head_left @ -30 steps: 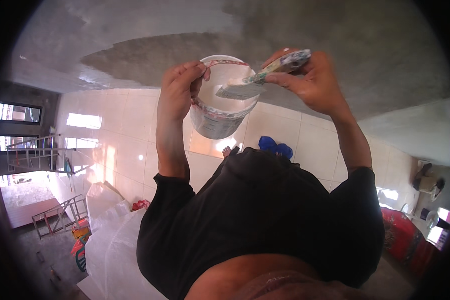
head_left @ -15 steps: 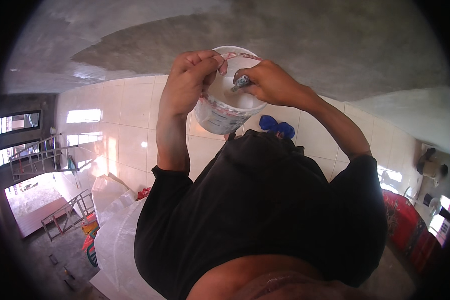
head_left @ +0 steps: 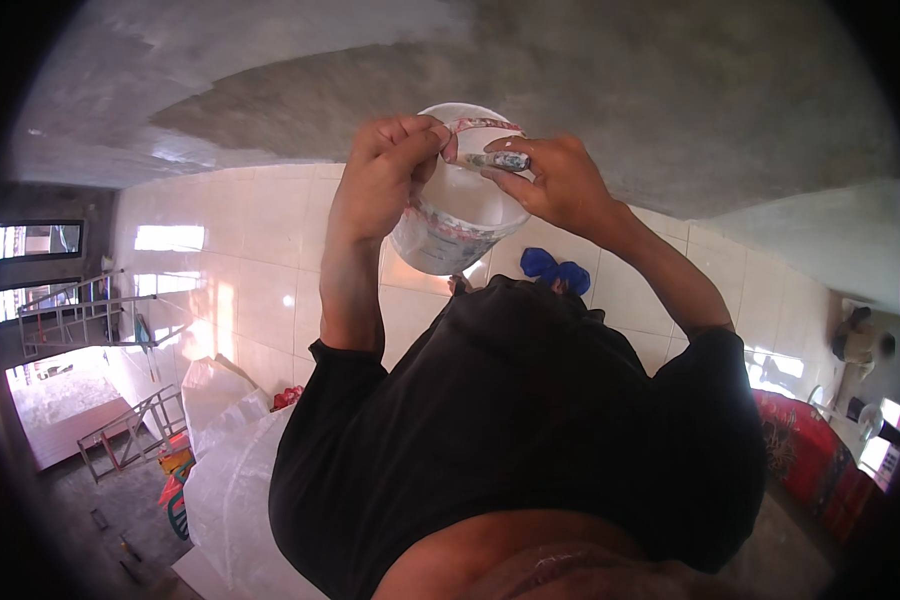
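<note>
A white paint bucket point(head_left: 440, 245) hangs in front of me, its rim streaked with red and white. My left hand point(head_left: 385, 165) is closed on its paint-smeared handle point(head_left: 485, 124), at the left of the opening. Over the bucket's mouth, my right hand point(head_left: 560, 180) grips a paintbrush point(head_left: 505, 160) by its stained handle. The brush lies nearly level, its end pointing left toward my left fingers; its bristles do not show clearly. White paint point(head_left: 470, 200) coats the inside of the bucket.
Ahead is a wall point(head_left: 610, 100) with pale and darker grey areas. Blue wrapped shapes point(head_left: 555, 270) are on the tiled floor point(head_left: 260, 290) below the bucket. Metal scaffold frames point(head_left: 135, 430) and white sheeting point(head_left: 235, 480) are at left. A red covered object point(head_left: 810, 440) is at right.
My right hand has turned, bringing the brush from slanting down into the bucket to nearly level at its mouth. The bucket sits slightly lower in view, with my left hand keeping its hold.
</note>
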{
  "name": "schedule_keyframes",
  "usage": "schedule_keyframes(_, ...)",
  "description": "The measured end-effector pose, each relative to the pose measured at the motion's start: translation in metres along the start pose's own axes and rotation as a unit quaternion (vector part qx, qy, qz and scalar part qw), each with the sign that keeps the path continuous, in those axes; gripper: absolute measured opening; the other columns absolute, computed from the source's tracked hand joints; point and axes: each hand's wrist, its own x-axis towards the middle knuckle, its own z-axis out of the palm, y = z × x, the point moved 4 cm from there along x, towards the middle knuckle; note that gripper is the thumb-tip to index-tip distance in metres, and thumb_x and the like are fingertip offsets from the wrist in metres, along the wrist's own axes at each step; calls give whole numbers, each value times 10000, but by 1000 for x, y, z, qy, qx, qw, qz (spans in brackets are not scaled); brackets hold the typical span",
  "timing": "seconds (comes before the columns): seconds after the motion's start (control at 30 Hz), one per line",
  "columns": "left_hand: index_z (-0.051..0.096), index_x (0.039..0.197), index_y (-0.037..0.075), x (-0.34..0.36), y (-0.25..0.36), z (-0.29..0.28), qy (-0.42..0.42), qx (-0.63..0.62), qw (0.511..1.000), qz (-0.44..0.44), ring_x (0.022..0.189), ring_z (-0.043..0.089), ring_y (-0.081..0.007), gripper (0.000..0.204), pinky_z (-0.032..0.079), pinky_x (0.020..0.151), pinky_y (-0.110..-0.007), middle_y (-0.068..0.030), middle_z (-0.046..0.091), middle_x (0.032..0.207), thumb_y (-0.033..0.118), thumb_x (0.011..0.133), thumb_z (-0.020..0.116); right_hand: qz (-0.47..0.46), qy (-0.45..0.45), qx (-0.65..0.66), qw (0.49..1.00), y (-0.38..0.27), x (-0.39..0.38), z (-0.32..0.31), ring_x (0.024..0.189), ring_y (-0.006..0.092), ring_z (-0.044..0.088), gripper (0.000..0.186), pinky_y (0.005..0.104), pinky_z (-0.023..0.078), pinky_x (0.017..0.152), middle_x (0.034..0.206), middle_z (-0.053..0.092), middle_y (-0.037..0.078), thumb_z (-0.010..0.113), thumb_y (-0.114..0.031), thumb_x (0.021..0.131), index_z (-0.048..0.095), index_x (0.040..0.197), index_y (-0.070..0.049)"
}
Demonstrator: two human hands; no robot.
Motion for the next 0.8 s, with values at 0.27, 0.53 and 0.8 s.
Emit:
schedule_keyframes(0.27,595,733,36,0,-7,-17,25,0,1000,18,455,245,-17,267,162,449,-239,87,352,519,191,941,531,-118,85,-163,976,-1,-2,17,629,239,668,255,331,524,558,782,694,98,800,-158,760,699,944,-13)
schedule_keyframes(0.53,602,733,40,3,-14,-22,51,-26,998,40,453,238,-11,266,155,445,-239,94,351,516,194,943,548,116,104,224,962,5,0,6,590,127,638,160,255,506,568,760,716,77,775,-77,819,713,901,46)
schedule_keyframes(0.8,631,730,38,-2,-16,-28,68,-33,997,30,458,257,-2,226,165,442,-225,96,367,531,132,907,527,149,94,292,940,16,5,22,595,113,643,191,263,500,551,765,726,83,786,-83,799,732,940,35)
